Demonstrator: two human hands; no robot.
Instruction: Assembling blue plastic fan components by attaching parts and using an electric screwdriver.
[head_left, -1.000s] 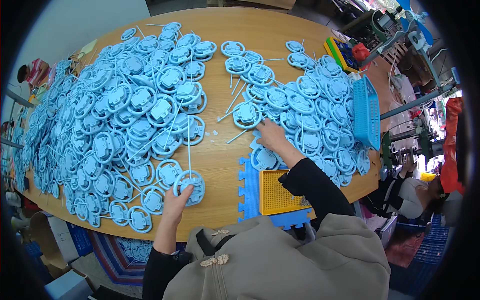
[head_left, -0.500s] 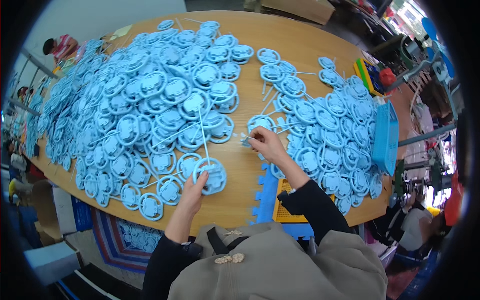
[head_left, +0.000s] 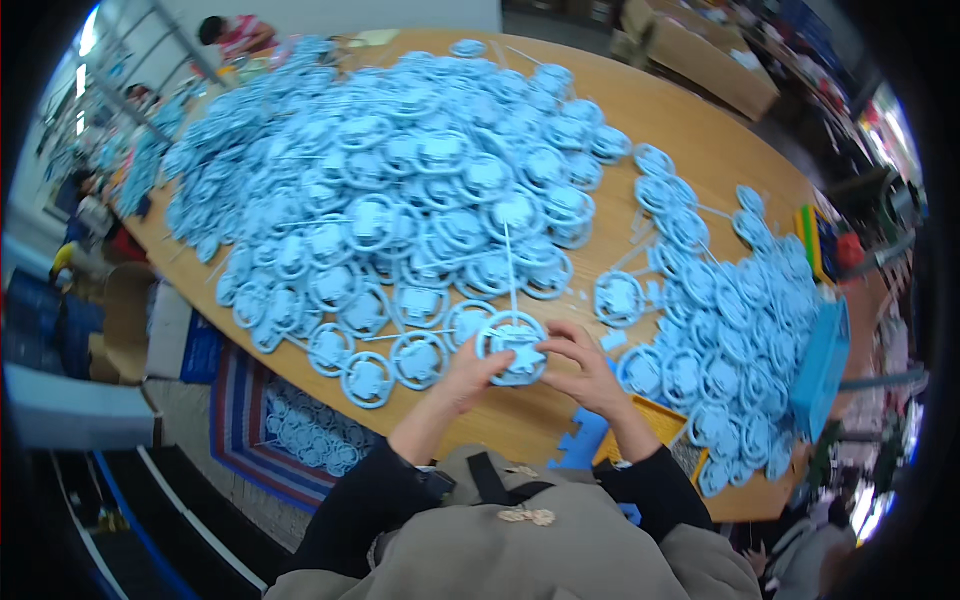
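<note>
Two hands of mine meet over one light blue plastic ring piece (head_left: pixel 512 347), which sits at the near edge of the wooden table (head_left: pixel 700 130), just in front of my chest. My left hand (head_left: pixel 468 372) grips its lower left rim, thumb on top and fingers curled beneath, while my right hand (head_left: pixel 590 362) pinches its right side with the fingertips pressed together on the plastic. A thin pale stick (head_left: pixel 509 262) rises from the piece away from me, over the nearest of the loose parts. Beyond it spreads a big heap of the same blue ring pieces (head_left: pixel 400 190), covering most of the left and middle of the table. A smaller heap (head_left: pixel 735 330) lies to my right, touching a blue tray (head_left: pixel 822 362) standing on its edge. Just beside my right wrist lie a blue jagged-edged mat (head_left: pixel 583 440) and a yellow grid panel (head_left: pixel 660 425).
</note>
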